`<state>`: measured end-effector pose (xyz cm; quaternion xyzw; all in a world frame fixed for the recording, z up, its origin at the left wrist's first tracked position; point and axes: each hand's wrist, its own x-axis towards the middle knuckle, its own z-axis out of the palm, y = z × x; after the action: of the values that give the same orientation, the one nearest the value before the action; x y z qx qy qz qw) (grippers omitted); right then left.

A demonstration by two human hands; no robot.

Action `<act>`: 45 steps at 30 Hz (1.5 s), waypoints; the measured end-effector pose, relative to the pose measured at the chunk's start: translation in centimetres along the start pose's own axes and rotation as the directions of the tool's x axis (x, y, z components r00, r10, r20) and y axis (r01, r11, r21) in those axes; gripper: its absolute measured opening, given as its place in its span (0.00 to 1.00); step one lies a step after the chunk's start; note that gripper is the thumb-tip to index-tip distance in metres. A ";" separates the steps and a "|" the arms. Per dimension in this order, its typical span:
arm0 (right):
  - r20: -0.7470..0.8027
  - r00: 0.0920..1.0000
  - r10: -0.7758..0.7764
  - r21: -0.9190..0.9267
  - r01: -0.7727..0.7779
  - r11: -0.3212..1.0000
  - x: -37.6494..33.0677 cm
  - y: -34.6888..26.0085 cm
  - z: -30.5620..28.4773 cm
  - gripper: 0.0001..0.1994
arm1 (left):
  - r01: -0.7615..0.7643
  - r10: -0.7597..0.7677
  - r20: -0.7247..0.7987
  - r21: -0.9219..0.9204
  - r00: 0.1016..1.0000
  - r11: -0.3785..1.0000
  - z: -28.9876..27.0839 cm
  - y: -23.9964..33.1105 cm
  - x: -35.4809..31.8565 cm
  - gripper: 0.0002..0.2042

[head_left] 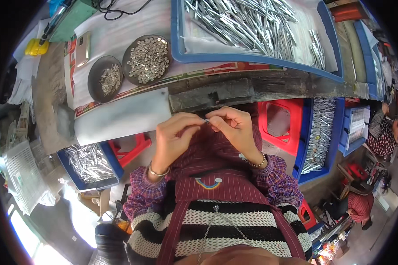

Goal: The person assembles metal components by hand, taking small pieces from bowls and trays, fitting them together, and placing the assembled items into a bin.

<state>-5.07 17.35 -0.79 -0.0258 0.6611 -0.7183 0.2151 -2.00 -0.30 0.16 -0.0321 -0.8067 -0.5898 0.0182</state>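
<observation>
We hold a small metal piece (206, 120) between both hands, near side of the table (46, 95); its exact shape is too small to tell. Our left hand (174, 137) pinches it in the fingertips, and our right hand (236, 130) meets it from the right, thumb and forefinger closed on it. To the far left sit a dish (127, 68) of silver discs and a smaller dish (94, 84) of thin bits. On the far right, a blue tray (177, 31) holds metal strips.
</observation>
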 end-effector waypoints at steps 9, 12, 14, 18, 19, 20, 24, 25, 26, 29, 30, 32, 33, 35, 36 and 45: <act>0.048 0.997 0.063 0.091 -0.067 0.994 -0.9 -0.2 0.3 0.06 | 0.204 0.095 -0.550 0.457 0.830 0.866 -10.8 -1.8 -0.8 0.07; 0.102 0.994 0.048 0.125 -0.060 0.990 -0.9 0.1 0.4 0.06 | 0.346 0.386 -0.547 0.807 0.743 0.479 -20.6 -5.7 -2.1 0.11; 0.128 0.990 0.052 0.110 -0.066 0.992 -0.9 0.2 0.6 0.06 | 0.424 0.398 -0.539 0.838 0.743 0.343 -23.9 -6.9 -3.1 0.13; 0.104 0.991 0.081 0.099 -0.092 0.991 -0.7 0.0 0.8 0.06 | 0.460 0.414 -0.559 0.828 0.718 0.321 -25.1 -9.1 -3.1 0.16; 0.105 0.991 0.081 0.095 -0.091 0.991 -0.7 0.1 0.9 0.06 | 0.464 0.417 -0.579 0.813 0.700 0.351 -25.2 -9.4 -3.1 0.16; 0.107 0.991 0.082 0.088 -0.091 0.992 -0.7 0.0 0.8 0.06 | 0.463 0.417 -0.580 0.813 0.699 0.354 -25.2 -9.4 -2.9 0.16; 0.114 0.992 0.059 0.085 -0.069 0.994 -0.7 0.0 0.9 0.06 | 0.431 0.467 -0.535 0.844 0.704 0.318 -25.6 -9.5 -2.5 0.15; 0.127 0.990 0.057 0.083 -0.068 0.994 -0.7 -0.1 1.0 0.06 | 0.443 0.469 -0.531 0.847 0.705 0.293 -25.6 -9.5 -2.4 0.15; 0.132 0.990 0.054 0.083 -0.065 0.994 -0.7 -0.1 1.1 0.06 | 0.478 0.462 -0.547 0.837 0.698 0.267 -25.4 -9.4 -2.2 0.14; 0.142 0.989 0.041 0.077 -0.052 0.996 -0.9 0.1 1.0 0.06 | 0.493 0.473 -0.528 0.845 0.705 0.207 -25.4 -9.7 -2.2 0.14; 0.126 0.991 0.039 0.078 -0.049 0.996 -1.0 0.2 0.9 0.06 | 0.505 0.474 -0.531 0.841 0.703 0.192 -25.5 -9.8 -2.3 0.14; 0.128 0.991 0.032 0.084 -0.043 0.996 -1.2 0.3 0.8 0.06 | 0.513 0.455 -0.536 0.838 0.711 0.185 -25.5 -9.9 -2.0 0.14; 0.100 0.994 0.032 0.077 -0.040 0.996 -1.2 0.3 0.7 0.06 | 0.532 0.434 -0.549 0.829 0.714 0.174 -25.2 -10.0 -1.6 0.14; 0.106 0.993 0.050 0.106 -0.062 0.992 -1.1 0.5 0.6 0.06 | 0.400 0.446 -0.516 0.854 0.731 0.333 -24.7 -9.2 -0.9 0.12; 0.117 0.993 0.004 0.064 -0.012 0.998 -0.9 0.5 0.4 0.05 | 0.352 0.447 -0.529 0.836 0.722 0.422 -23.4 -8.0 -0.5 0.11; 0.005 0.999 -0.038 0.030 0.038 0.999 -0.6 -0.5 0.7 0.05 | -0.084 0.079 0.028 0.319 0.996 0.944 -2.7 1.7 0.2 0.12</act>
<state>-4.46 16.88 -0.06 -0.0374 0.6491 -0.7320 0.2037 -2.07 -2.38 2.66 -0.0666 -0.8897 -0.4498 0.0416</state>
